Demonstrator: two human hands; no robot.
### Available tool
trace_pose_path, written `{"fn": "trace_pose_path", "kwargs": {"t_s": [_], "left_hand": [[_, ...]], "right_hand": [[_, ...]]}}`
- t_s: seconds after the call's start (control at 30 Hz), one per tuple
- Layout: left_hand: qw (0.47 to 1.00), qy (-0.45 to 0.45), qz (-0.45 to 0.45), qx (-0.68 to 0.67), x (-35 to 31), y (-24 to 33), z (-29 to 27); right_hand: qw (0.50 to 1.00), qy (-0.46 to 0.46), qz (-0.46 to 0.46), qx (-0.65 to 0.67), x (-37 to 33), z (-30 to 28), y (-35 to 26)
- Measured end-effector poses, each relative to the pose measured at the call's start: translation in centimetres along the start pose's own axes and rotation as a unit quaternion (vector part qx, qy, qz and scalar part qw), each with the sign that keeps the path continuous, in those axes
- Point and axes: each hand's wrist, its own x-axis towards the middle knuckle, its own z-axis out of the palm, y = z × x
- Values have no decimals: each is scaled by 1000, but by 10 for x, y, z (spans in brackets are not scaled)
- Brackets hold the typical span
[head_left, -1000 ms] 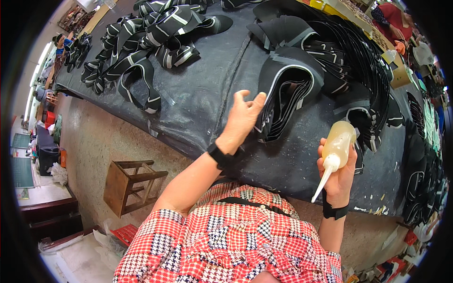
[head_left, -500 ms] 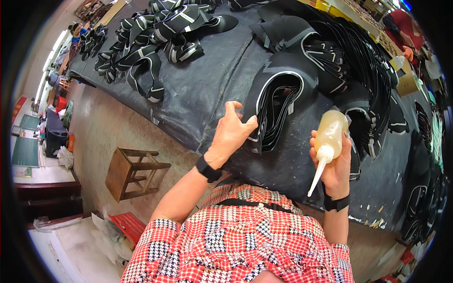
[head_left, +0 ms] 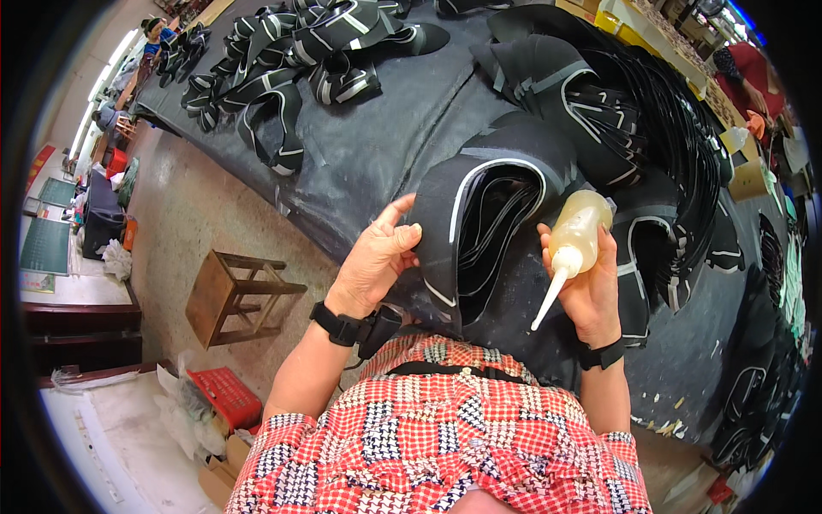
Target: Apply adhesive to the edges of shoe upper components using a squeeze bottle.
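My left hand [head_left: 377, 261] is at the left edge of a curved black fabric piece [head_left: 441, 231] with pale edging. Its thumb and index finger meet that edge, and some fingertips are hidden behind it. The piece is the outermost of a nested, looped stack, whose inner layers [head_left: 497, 223] fan out beside it. In my right hand [head_left: 591, 291] is a squeeze bottle [head_left: 578, 227] of pale yellowish liquid. Its long white nozzle tilts down toward me, apart from the fabric.
More looped black pieces [head_left: 574, 103] lie stacked beyond and to the right. A tangled heap of black strips [head_left: 282, 77] covers the table's far left. A wooden stool [head_left: 244, 295] and a red basket [head_left: 224, 398] stand on the floor at left. Other people are in the background.
The outer fabric piece has come toward me and spread away from the inner layers, with my left hand at its edge. My right hand has brought the bottle slightly left, nearer the stack.
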Motion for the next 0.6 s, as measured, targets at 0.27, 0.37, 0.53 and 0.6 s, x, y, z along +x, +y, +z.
{"fn": "trace_pose_path", "kwargs": {"t_s": [0.27, 0.37, 0.53, 0.6], "left_hand": [[976, -75, -187, -89, -10, -24, -14], [923, -211, -227, -228, -7, -21, -12], [956, -193, -179, -130, 37, -28, 24], [976, -168, -108, -87, 70, -34, 35]], "right_hand": [[998, 14, -57, 29, 17, -9, -1], [998, -4, -52, 43, 19, -8, 3], [994, -66, -61, 59, 26, 11, -9], [994, -45, -87, 55, 32, 18, -19]]}}
